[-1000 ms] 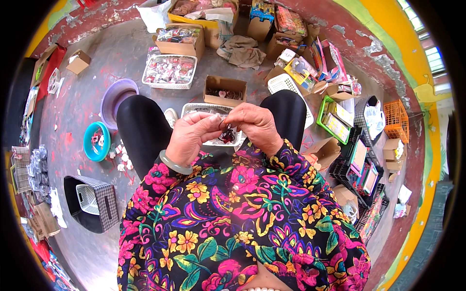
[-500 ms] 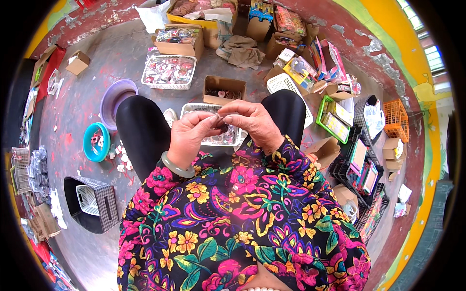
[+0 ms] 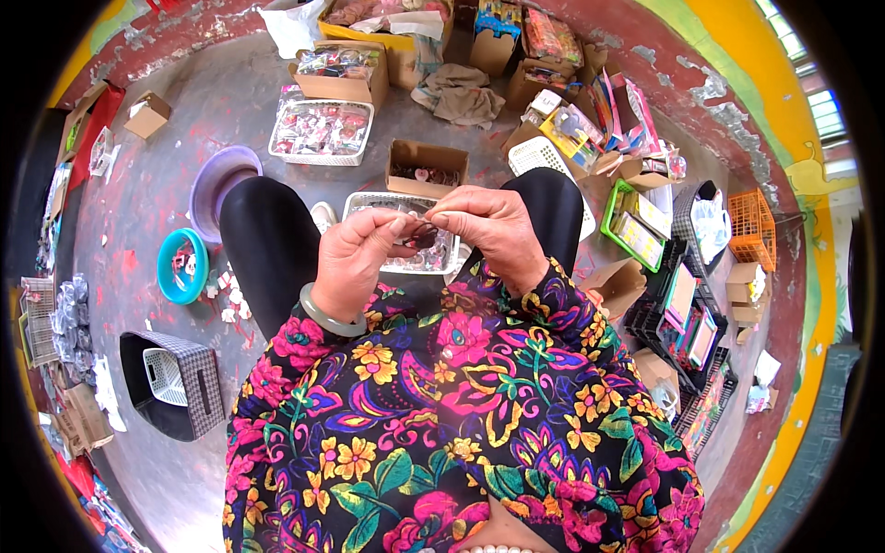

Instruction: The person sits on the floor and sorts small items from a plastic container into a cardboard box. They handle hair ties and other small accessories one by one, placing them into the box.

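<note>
My left hand [image 3: 352, 263] and my right hand [image 3: 496, 235] meet in front of my chest, thumbs and forefingers pinched together. A small dark looped item [image 3: 424, 237], too small to name, hangs between the fingertips of both. Just beyond and below them a white plastic basket [image 3: 355, 205] sits between my knees, with small clear packets in it, partly covered by my hands. Past this basket stands an open cardboard box [image 3: 427, 189] with dark small pieces and a pinkish one inside.
Farther off, a white basket [image 3: 368, 138] holds many packets. A purple basin [image 3: 205, 198] and a turquoise basin [image 3: 163, 267] stand at left, with white scraps beside them. A checked bin [image 3: 195, 387] lies lower left; a green crate [image 3: 610, 217] and black crates [image 3: 659, 304] are at right.
My fingertips have drawn slightly apart, and more of the dark item shows between them. My right hand has tilted a little. The baskets and boxes stay in place.
</note>
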{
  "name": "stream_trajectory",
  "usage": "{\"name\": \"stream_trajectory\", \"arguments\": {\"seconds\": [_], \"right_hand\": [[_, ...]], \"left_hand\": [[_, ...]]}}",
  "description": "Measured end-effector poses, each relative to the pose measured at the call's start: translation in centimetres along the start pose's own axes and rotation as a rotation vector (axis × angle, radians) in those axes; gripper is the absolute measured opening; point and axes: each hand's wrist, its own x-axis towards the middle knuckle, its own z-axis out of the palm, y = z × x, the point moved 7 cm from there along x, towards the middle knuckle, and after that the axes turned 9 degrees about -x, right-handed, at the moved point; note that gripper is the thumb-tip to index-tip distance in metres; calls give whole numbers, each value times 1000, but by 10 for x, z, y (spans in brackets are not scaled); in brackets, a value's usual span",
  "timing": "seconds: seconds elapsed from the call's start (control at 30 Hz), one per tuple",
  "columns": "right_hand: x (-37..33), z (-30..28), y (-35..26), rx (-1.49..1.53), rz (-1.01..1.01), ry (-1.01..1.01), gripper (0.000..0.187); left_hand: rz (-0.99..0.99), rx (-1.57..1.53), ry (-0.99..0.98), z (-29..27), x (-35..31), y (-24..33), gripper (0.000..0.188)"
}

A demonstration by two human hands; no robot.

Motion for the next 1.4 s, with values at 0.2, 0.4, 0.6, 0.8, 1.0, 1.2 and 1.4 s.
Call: {"name": "stream_trajectory", "arguments": {"seconds": [0.2, 0.4, 0.6, 0.8, 1.0, 1.2, 1.4], "right_hand": [[11, 2, -25, -352, -267, 28, 8], [24, 11, -43, -339, -337, -4, 8], [28, 8, -42, -399, -393, 21, 7], [35, 10, -24, -430, -319, 3, 8], [50, 3, 35, -193, 54, 18, 11], [53, 19, 157, -749, 205, -129, 19], [58, 16, 219, -868, 214, -38, 24]], "left_hand": [[-55, -1, 11, -1, 7, 15, 32], [-26, 165, -11, -5, 17, 22, 18], [32, 295, -57, -10, 22, 32, 13], [-58, 343, -147, -21, 31, 24, 16], [-87, 143, 2, -70, 42, 4, 28], [-92, 63, 317, -108, 44, -4, 22], [-125, 109, 286, -107, 49, -15, 23]]}}
